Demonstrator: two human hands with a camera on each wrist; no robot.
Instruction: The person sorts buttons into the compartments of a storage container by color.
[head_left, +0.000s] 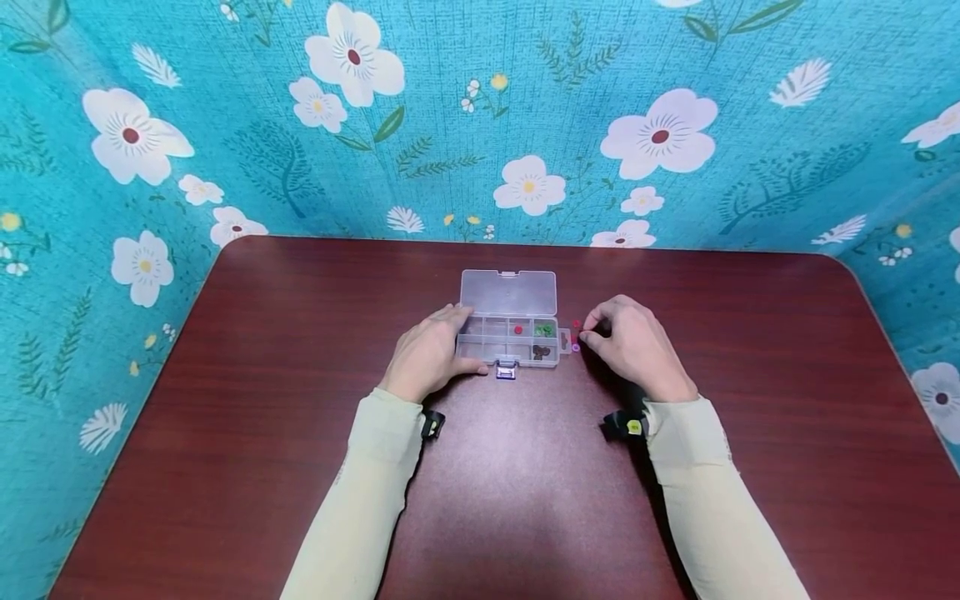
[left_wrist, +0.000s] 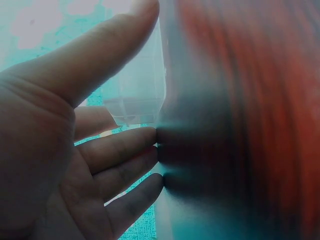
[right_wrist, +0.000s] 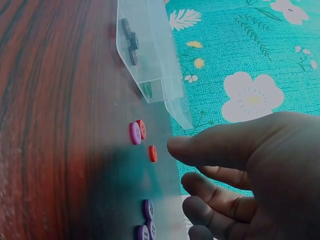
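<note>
A clear compartment box (head_left: 495, 350) stands on the table with its lid (head_left: 508, 293) raised behind it. My left hand (head_left: 429, 352) holds the box's left end, thumb along the front side and index finger at the back. Inside are a red button (head_left: 518, 330), green buttons (head_left: 544, 331) and dark brown buttons (head_left: 541, 352). My right hand (head_left: 633, 342) hovers by the loose buttons right of the box, thumb and fingers apart with nothing between them. Near its thumb lie a red button (right_wrist: 153, 153) and a pinkish-purple button (right_wrist: 135, 133) overlapping another red one (right_wrist: 142, 129).
Several purple buttons (right_wrist: 149, 210) lie on the table below my right fingers in the right wrist view. The box's latch (head_left: 506, 370) hangs out at the front. A dark red-brown table (head_left: 300, 333) meets a blue flowered cloth (head_left: 450, 125) behind.
</note>
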